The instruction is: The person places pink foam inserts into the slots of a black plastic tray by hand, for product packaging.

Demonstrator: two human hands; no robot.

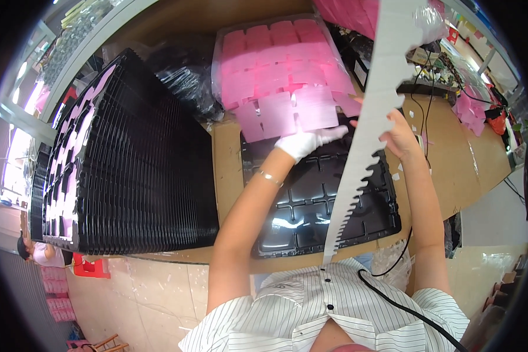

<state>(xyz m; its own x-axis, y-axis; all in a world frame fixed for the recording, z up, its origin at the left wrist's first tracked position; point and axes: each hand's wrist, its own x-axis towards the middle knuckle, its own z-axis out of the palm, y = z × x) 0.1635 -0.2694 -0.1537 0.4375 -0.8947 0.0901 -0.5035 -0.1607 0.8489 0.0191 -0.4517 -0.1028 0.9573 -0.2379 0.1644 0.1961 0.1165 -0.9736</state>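
My left hand (311, 142), in a white glove, lies with its fingers stretched out at the lower edge of a pink sheet (317, 108). Under it is a black plastic tray (302, 202) with cross-shaped ridges. My right hand (402, 135) is bare and over the tray's far right part. A long pale strip with a jagged edge (358, 164) crosses in front and hides most of its fingers. Fingertips show left of the strip, near a pink flap (347, 104); whether they grip it is hidden. Rows of pink sheets (276, 53) lie beyond the tray in clear plastic.
On the left stands a tall stack of black trays (141, 170) with pink pieces along its far-left side. Black plastic wrap (185, 76) lies behind it. Brown cardboard (452, 170) covers the table; cables (426, 117) run over its right side. Another person (44, 253) is at far left.
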